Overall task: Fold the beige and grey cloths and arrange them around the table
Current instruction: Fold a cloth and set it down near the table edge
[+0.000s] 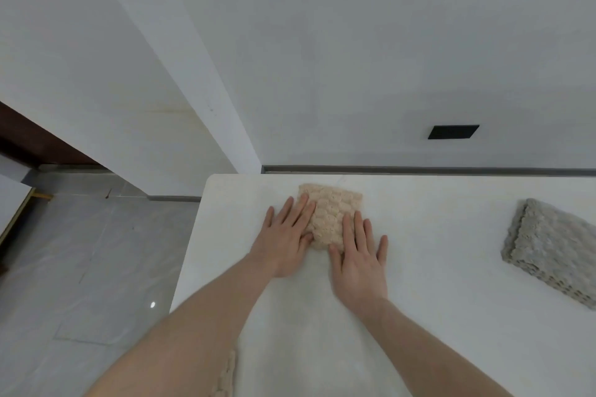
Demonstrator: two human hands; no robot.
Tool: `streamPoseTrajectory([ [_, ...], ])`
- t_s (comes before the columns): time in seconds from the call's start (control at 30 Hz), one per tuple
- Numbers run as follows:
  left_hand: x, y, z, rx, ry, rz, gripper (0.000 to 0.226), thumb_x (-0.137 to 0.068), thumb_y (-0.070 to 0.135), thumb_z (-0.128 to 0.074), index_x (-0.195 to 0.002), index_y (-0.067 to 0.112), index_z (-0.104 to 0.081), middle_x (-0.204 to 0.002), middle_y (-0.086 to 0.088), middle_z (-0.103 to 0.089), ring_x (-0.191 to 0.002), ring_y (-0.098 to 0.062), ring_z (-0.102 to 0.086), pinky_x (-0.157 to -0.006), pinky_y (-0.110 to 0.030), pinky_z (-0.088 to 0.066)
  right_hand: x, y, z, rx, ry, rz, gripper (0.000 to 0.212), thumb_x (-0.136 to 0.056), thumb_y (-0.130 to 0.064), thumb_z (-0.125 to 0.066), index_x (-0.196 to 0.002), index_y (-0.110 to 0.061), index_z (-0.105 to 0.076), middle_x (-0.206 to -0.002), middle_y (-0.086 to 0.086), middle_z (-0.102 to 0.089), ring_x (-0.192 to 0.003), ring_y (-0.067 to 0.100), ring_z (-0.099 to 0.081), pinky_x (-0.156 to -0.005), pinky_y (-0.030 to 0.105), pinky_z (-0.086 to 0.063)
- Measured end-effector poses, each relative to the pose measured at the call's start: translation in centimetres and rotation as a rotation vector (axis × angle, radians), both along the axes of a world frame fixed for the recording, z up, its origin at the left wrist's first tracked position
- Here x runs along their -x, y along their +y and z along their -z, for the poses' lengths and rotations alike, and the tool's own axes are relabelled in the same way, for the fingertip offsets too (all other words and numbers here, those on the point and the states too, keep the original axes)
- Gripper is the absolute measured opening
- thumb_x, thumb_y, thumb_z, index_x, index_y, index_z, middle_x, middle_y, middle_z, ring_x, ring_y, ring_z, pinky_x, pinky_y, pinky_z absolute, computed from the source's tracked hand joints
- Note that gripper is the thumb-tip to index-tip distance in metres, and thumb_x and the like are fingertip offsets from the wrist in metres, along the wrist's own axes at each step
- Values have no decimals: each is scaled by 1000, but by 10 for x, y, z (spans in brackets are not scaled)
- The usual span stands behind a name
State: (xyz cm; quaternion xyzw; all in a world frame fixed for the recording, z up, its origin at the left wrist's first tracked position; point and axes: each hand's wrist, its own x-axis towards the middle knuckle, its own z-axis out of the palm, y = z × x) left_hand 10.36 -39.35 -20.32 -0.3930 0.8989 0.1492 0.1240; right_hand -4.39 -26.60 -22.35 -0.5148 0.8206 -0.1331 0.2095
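The folded beige cloth point(330, 214) lies near the far left corner of the white counter point(435, 267). The left hand point(285, 242) and right hand point(358, 259) lie flat with straight fingers on its near edges, likely squaring it into place. The folded grey cloth point(551, 248) sits well apart at right, with bare counter between; the left edge drops to the floor point(80, 251).

Folded cloth point(332, 213) near table's point(435, 267) far left corner, second folded cloth point(554, 251) well right.
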Motion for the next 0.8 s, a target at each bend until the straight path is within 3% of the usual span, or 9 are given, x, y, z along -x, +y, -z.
streamPoseTrajectory([
  [0.33, 11, -6, -9, -159, -19, -71, 67, -106, 52, -20, -160, 32, 14, -166, 13, 25, -155, -19, 17, -124, -57, 4, 20, -28, -17, -163, 93, -60, 62, -105, -33, -23, -160, -30, 6, -167, -9, 15, -155, 22, 6, -124, 53, -5],
  [0.4, 9, -1, -19, -203, 72, -127, 67, -106, 50, -27, -162, 31, 6, -169, 10, 16, -156, -22, 10, -125, -56, -2, 6, -26, -25, -100, 65, 24, 66, -103, -25, -30, -160, -31, 1, -167, -6, 13, -155, 24, 3, -124, 50, -10],
  [0.5, -14, 13, -29, -57, 217, -53, 65, -104, 38, -38, -162, 27, -9, -170, 3, 4, -157, -24, 0, -125, -52, -11, -25, -12, -34, 49, 92, 99, 69, -96, -20, -41, -159, -30, -15, -167, 1, -5, -152, 27, -12, -121, 45, -22],
  [0.6, -42, 24, -25, -23, 120, 93, 65, -104, 39, -35, -162, 26, -8, -170, 5, 7, -157, -21, 4, -125, -54, -9, -43, 0, -30, 28, 130, 117, 66, -96, -21, -42, -158, -28, -20, -165, 1, -16, -147, 25, -21, -116, 43, -28],
  [0.8, -38, 12, -35, -190, -145, 128, 77, -100, 41, -41, -162, 30, 3, -169, 12, 15, -157, -22, 6, -124, -57, -6, -42, -17, -37, -213, 17, 85, 72, -98, -20, -35, -161, -27, -1, -168, -8, 6, -155, 18, 3, -124, 47, -15],
])
